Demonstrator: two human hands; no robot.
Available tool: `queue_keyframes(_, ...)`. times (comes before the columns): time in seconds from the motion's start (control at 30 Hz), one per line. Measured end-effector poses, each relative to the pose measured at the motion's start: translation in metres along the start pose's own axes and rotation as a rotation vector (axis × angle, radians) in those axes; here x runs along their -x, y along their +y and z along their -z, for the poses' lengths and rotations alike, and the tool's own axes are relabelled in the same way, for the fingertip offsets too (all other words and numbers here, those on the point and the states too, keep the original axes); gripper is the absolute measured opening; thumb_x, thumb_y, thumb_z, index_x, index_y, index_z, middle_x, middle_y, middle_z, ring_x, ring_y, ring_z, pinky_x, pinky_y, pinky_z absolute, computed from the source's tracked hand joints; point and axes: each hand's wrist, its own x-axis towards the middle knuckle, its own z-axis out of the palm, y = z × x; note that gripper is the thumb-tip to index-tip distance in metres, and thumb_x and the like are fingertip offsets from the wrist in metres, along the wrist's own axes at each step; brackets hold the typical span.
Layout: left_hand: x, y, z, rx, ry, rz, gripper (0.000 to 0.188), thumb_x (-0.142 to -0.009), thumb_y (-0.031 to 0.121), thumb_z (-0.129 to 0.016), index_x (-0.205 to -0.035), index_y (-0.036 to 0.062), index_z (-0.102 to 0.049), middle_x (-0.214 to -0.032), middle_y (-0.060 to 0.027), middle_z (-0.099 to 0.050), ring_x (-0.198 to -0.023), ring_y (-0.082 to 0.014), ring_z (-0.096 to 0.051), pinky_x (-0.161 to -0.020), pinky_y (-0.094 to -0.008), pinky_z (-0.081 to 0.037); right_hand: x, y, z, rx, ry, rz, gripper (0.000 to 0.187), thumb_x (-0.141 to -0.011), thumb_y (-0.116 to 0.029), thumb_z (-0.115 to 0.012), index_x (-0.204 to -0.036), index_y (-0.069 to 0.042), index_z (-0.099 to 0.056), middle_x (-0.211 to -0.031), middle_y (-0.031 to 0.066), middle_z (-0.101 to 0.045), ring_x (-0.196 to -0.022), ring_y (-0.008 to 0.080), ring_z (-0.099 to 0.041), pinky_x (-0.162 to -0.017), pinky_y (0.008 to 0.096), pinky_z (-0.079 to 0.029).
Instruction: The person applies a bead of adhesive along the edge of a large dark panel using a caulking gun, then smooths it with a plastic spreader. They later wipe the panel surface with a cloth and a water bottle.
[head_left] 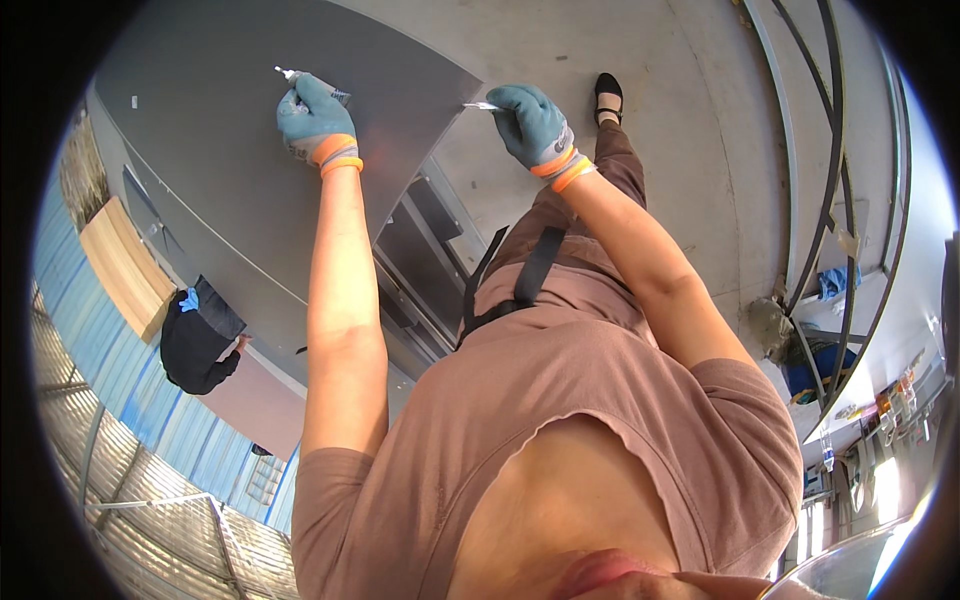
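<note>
My left hand, in a blue-grey coated glove with an orange cuff, is closed around a small white squeeze tube. The tube's narrow nozzle points up and to the left, over a large dark grey panel. Just off the panel's right corner is my right hand, gloved alike, with its fingers pinched on a thin, flat, whitish strip. The strip's tip points left towards the panel corner; its other end is hidden by the fingers.
Below the panel are stacked dark boards. A person in dark clothing bends at the panel's far left side. Concrete floor lies to the right, with a rack of curved dark bars beyond. A small white patch marks the panel.
</note>
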Motion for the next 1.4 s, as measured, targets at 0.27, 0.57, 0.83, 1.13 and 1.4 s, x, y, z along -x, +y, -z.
queue_keyframes(0.27, 0.002, 0.004, 0.0, 0.012, -0.013, -0.009, 0.051, -0.1, 0.043, -0.052, -0.071, 0.0048, -0.069, -0.066, -0.0061, -0.069, -0.063, -0.0221, -0.068, -0.064, -0.0364, -0.052, -0.012, 0.014, 0.01, 0.123, 0.156, -0.018, 0.024, -0.084, 0.001, -0.072, -0.105, -0.008, -0.064, -0.097, 0.0116, -0.071, -0.086, 0.0357, -0.068, -0.073, 0.0417, -0.056)
queue_keyframes(0.57, -0.004, -0.009, 0.001, -0.006, 0.009, 0.009, 0.049, -0.101, 0.038, -0.054, -0.071, 0.0017, -0.068, -0.065, -0.0064, -0.067, -0.061, -0.0187, -0.063, -0.063, -0.0342, -0.049, -0.007, -0.015, 0.019, -0.36, -0.054, -0.562, 0.013, -0.095, -0.012, -0.068, -0.1, -0.001, -0.072, -0.08, 0.0071, -0.069, -0.069, 0.0152, -0.062, -0.064, 0.0302, -0.051)
queue_keyframes(0.83, -0.004, -0.005, 0.0, -0.031, -0.006, 0.111, 0.053, -0.098, 0.048, -0.053, -0.071, 0.0063, -0.071, -0.066, -0.004, -0.07, -0.064, -0.0202, -0.068, -0.065, -0.034, -0.051, -0.027, -0.026, 0.008, -0.397, -0.109, -0.775, 0.021, -0.095, -0.018, -0.069, -0.099, 0.003, -0.072, -0.075, 0.0062, -0.07, -0.067, 0.0103, -0.063, -0.063, 0.0272, -0.052)
queue_keyframes(1.13, -0.006, -0.017, -0.004, -0.018, 0.02, 0.088, 0.054, -0.097, 0.052, -0.055, -0.071, 0.0075, -0.072, -0.066, -0.0036, -0.072, -0.065, -0.0214, -0.07, -0.066, -0.035, -0.053, -0.033, -0.027, 0.015, -0.26, -0.115, -0.847, 0.031, -0.09, -0.027, -0.074, -0.095, 0.004, -0.073, -0.076, 0.0083, -0.071, -0.068, 0.0121, -0.064, -0.066, 0.0284, -0.053)
queue_keyframes(1.4, -0.007, -0.016, 0.001, -0.038, -0.048, 0.138, 0.053, -0.095, 0.057, -0.056, -0.087, 0.0075, -0.076, -0.072, -0.0034, -0.075, -0.072, -0.0256, -0.073, -0.068, -0.0369, -0.056, -0.006, -0.021, 0.038, 0.02, -0.18, -0.924, 0.029, -0.09, -0.026, -0.074, -0.088, 0.003, -0.071, -0.075, 0.0048, -0.07, -0.066, 0.0091, -0.06, -0.062, 0.0275, -0.05)
